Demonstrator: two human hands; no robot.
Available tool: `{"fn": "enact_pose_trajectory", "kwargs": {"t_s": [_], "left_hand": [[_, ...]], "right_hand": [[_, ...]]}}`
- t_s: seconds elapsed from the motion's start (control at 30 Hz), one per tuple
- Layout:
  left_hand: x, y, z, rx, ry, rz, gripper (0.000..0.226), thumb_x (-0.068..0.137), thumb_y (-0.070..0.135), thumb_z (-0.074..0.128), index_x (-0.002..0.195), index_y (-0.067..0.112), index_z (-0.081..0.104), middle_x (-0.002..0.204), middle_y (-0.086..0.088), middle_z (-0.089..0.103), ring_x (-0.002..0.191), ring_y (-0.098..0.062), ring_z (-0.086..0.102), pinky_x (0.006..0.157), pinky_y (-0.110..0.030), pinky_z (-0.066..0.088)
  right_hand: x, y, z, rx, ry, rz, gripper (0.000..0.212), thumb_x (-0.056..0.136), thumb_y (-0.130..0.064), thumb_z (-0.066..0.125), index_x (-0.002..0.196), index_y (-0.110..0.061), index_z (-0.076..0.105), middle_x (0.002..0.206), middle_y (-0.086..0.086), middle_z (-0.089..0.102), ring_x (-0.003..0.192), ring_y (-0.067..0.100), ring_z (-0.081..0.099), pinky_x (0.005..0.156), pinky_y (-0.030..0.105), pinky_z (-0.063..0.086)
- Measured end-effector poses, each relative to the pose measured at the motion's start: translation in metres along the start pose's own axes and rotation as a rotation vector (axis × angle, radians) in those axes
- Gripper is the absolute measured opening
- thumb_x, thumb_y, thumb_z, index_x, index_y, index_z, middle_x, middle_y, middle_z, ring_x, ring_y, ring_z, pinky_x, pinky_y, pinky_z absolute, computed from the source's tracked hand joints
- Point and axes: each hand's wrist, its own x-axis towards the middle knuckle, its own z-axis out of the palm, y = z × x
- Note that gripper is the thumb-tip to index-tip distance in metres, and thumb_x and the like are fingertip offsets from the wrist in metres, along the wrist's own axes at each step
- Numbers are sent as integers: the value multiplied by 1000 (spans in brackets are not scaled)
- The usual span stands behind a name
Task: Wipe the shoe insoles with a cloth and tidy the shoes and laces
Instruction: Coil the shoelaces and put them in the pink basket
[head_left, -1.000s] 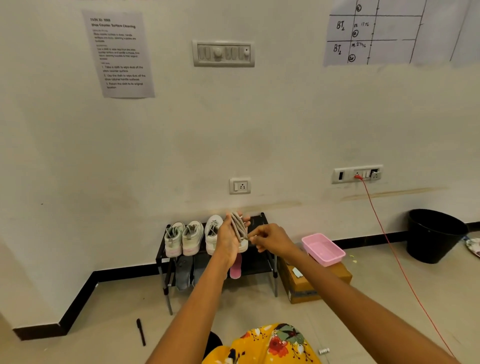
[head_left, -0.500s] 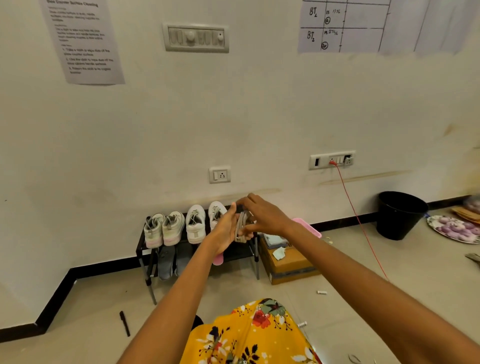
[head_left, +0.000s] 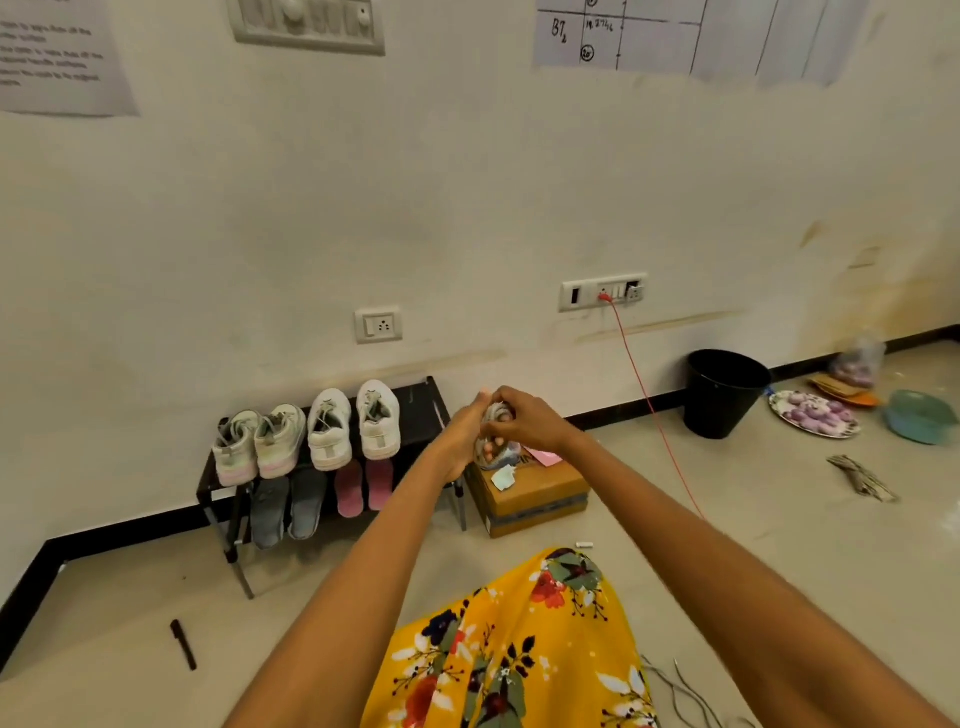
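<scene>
A bundle of grey shoelaces (head_left: 493, 415) is held between both my hands, in front of the right end of a black shoe rack (head_left: 421, 410). My left hand (head_left: 457, 441) holds the bundle from the left. My right hand (head_left: 524, 421) curls its fingers over the top of it. Two white shoes (head_left: 330, 431) and a grey-and-pink pair (head_left: 260, 447) stand in a row on the rack's top shelf. Grey insoles (head_left: 270, 512) and pink insoles (head_left: 348, 488) hang over the shelf below. No cloth can be made out.
A cardboard box (head_left: 535, 499) sits right of the rack, with a pink tray (head_left: 545, 457) mostly hidden behind my hands. A red cable (head_left: 649, 405) runs down from a wall socket. A black bin (head_left: 724, 392), plate (head_left: 813, 421) and teal bowl (head_left: 919, 423) lie right. A pen (head_left: 183, 644) and loose laces (head_left: 685, 691) lie on the floor.
My view has swung right and down. Both hands moved from in front of the shoes to the rack's right end, and my right hand closed over the lace bundle.
</scene>
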Motion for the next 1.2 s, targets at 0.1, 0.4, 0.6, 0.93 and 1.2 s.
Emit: {"fn": "enact_pose_trajectory", "kwargs": {"t_s": [0.1,0.4,0.6,0.93,1.2], "left_hand": [[25,-18,18,52,164,-56,56,100,49,24,101,8,61,81,-9,63,67,-16,60,57,-25,49],[150,-115,52,-218,318,-294,56,95,57,27,87,13,61,72,-11,56,68,-19,58,62,-28,50],[312,-189,66,-284,305,-487,57,99,48,28,132,5,46,127,-15,54,122,-32,49,103,-43,39],[463,-234,78,-347,175,-494,56,99,49,26,134,9,44,136,-9,51,125,-24,47,108,-41,35],[549,-207,105,-615,346,-487,51,98,50,31,137,20,44,133,-7,53,117,-26,53,102,-41,43]], "right_hand": [[-3,27,12,217,25,129,30,85,-21,64,110,-10,52,101,9,61,92,18,61,83,32,54],[47,161,90,833,111,632,52,84,-50,60,118,-11,60,106,17,67,99,30,66,95,42,51],[147,312,128,817,174,837,44,91,-41,53,124,-13,56,118,9,64,106,25,63,94,41,51],[246,416,126,730,307,893,21,96,-31,47,109,-18,59,99,2,62,90,18,60,79,28,52],[329,479,87,628,280,904,25,98,-23,45,114,-8,54,107,8,61,97,22,60,86,35,51]]}}
